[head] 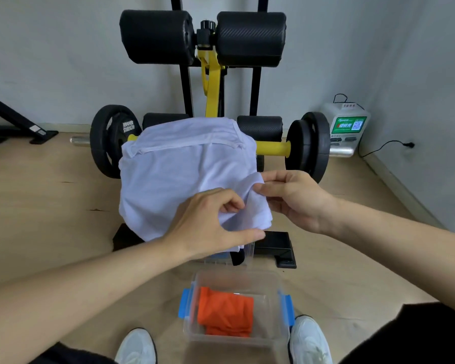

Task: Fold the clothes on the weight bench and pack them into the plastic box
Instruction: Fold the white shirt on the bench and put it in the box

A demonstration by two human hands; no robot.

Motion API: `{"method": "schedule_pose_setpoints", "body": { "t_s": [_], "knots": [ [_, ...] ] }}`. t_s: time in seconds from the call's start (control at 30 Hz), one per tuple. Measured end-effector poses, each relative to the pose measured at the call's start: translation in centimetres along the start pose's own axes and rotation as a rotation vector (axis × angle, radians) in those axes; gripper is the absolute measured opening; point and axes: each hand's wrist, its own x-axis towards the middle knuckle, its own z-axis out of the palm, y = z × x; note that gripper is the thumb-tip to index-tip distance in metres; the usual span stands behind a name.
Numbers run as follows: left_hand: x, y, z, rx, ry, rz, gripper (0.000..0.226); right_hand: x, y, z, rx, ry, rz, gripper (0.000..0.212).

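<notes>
Slipping is the main risk: the white shirt (179,179) drapes loosely over the desk (211,85) (a weight bench), and both hands pinch only a fold at its near right edge, left hand (213,219) and right hand (294,198) close together; an uneven pull could drag it onto the floor (50,206). The plastic box (237,340) stands below, open-topped, holding one folded orange garment (225,311), between two white shoes (135,345).

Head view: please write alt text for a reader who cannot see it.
The left hand and right hand pinch a white shirt draped over a bench. Below, a clear box on the floor holds folded orange cloth.
</notes>
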Motion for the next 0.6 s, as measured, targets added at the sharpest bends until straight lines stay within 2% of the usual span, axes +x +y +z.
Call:
{"method": "schedule_pose_setpoints", "body": {
  "t_s": [0.07,0.13,0.2,0.23,0.3,0.37,0.5,0.6],
  "knots": [
    [0.0,0.6,0.5,-0.011,0.033,-0.040,0.054,0.2,-0.2,0.3,0.046,0.005,0.000,0.043],
    [0.3,0.7,0.6,-0.060,0.076,-0.060,0.034,0.2,-0.4,0.6,0.077,-0.007,-0.015,0.042],
    [0.9,0.2,0.5,-0.189,0.061,-0.079,0.018,0.1,-0.7,0.8,0.077,0.001,-0.048,0.041],
    [1.2,-0.1,0.2,-0.260,0.033,-0.103,0.019,0.0,-0.7,0.8,0.045,0.022,-0.077,0.039],
    [1.6,-0.5,-0.5,-0.392,-0.003,-0.191,0.026,0.0,-0.8,0.8,-0.054,0.064,-0.159,0.034],
    [2.0,-0.6,-1.4,-0.530,-0.026,-0.273,0.020,-0.3,-0.9,0.8,-0.146,0.054,-0.249,0.032],
    [2.6,-0.3,-2.7,-0.631,-0.041,-0.363,0.008,-0.9,-0.2,1.6,-0.491,-0.048,-0.390,0.053],
    [2.9,-0.1,-3.3,-0.666,-0.069,-0.396,0.007,-0.4,0.7,2.5,-0.671,-0.021,-0.477,0.057]
  ]
}}
